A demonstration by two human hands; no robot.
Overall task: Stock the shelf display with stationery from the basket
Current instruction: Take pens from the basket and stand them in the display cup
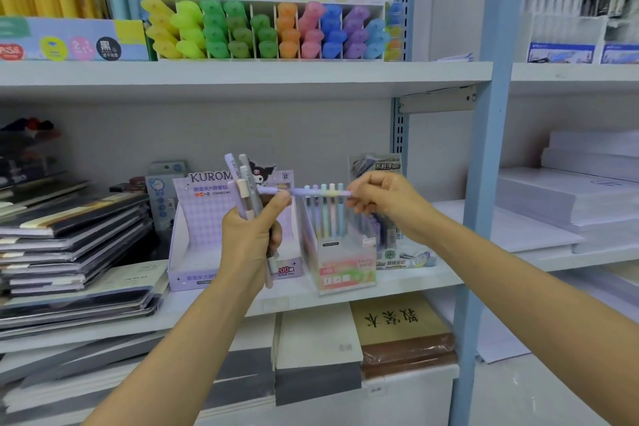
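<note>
1. The left hand (250,235) is closed round a bundle of pens (242,180), fingers wrapped about the barrels and the thumb raised beside them.
2. The bundle stands nearly upright in front of the middle shelf (311,294). Its slim barrels are pastel lilac, grey and cream, and the ends stick out above and below the fist.
3. A single lilac pen (273,189) lies level between the two hands. One end is at the left thumb, and the other is pinched in the curled fingertips of the right hand (377,199).
4. Behind the bundle sits a lilac Kuromi carton (204,218). Just right of it a clear display box (345,270) holds upright pastel pens.
5. Stacked notebooks (69,235) lie at the left of the shelf. A highlighter rack (269,28) in many colours fills the shelf above.
</note>
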